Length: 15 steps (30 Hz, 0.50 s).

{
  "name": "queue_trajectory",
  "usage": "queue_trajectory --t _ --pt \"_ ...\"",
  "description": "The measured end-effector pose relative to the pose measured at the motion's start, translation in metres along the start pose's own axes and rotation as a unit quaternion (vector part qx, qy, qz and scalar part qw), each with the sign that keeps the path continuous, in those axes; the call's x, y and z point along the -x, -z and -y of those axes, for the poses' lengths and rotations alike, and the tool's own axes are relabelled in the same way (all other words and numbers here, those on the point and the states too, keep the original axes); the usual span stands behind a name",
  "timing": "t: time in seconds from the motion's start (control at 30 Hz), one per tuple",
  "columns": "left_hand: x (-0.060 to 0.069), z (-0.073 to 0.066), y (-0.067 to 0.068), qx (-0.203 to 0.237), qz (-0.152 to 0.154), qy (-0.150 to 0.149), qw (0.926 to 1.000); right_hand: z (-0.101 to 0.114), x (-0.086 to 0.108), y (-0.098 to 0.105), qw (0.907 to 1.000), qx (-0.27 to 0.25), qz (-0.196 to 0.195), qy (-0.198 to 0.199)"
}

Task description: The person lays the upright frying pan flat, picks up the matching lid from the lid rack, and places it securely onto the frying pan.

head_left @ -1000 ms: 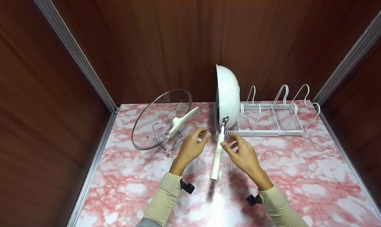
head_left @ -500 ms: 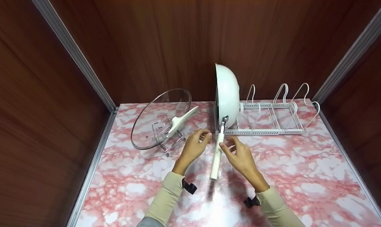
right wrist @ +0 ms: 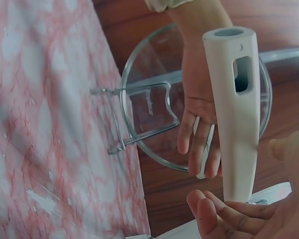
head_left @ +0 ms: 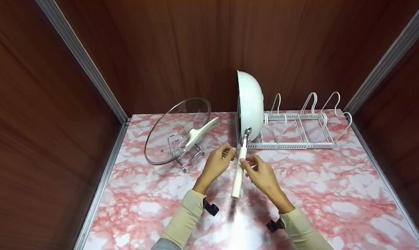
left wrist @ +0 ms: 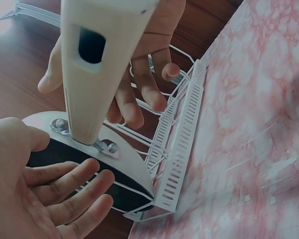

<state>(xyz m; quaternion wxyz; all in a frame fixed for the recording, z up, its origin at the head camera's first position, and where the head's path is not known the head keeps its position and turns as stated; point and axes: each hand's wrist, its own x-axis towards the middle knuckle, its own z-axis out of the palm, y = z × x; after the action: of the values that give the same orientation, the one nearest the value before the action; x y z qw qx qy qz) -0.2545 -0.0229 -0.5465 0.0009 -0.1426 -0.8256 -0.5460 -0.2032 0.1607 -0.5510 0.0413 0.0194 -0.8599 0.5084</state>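
Observation:
A white wok [head_left: 251, 104] stands on its side in the left end of a white wire rack [head_left: 292, 146]. Its pale handle [head_left: 238, 177] points toward me. To the left of the handle is my left hand [head_left: 218, 160], fingers loosely bent and apart from it in the left wrist view. My right hand [head_left: 262, 173] is close on the other side, thumb and fingers spread around the handle without closing on it; whether a fingertip touches is unclear. The right wrist view shows the handle [right wrist: 234, 119] between both hands, its hanging hole facing the camera.
A glass lid [head_left: 161, 139] with a white grip [head_left: 202, 132] leans in a small chrome wire stand [head_left: 185, 161] at the left. The rack's white loops [head_left: 313, 102] rise to the right. Brown wood-look panels [head_left: 181, 52] enclose the back and sides of the pink marbled tabletop [head_left: 147, 208].
Both hands have shifted slightly nearer the handle and toward me, the left one to the right and the right one a little left. Wok, rack and lid stay where they were.

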Motion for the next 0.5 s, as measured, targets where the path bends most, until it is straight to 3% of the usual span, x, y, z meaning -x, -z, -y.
queue_trajectory --t 0.3,0.5 --pt "-0.0001 -0.0037 -0.0078 0.015 0.008 0.05 0.9986 0.0013 0.0035 -0.0065 0.9996 -0.017 0.021 -0.012" --pt "0.0006 -0.0061 -0.0094 0.048 0.027 0.083 0.995 0.0016 0.0065 -0.0102 0.9991 -0.022 0.028 -0.022"
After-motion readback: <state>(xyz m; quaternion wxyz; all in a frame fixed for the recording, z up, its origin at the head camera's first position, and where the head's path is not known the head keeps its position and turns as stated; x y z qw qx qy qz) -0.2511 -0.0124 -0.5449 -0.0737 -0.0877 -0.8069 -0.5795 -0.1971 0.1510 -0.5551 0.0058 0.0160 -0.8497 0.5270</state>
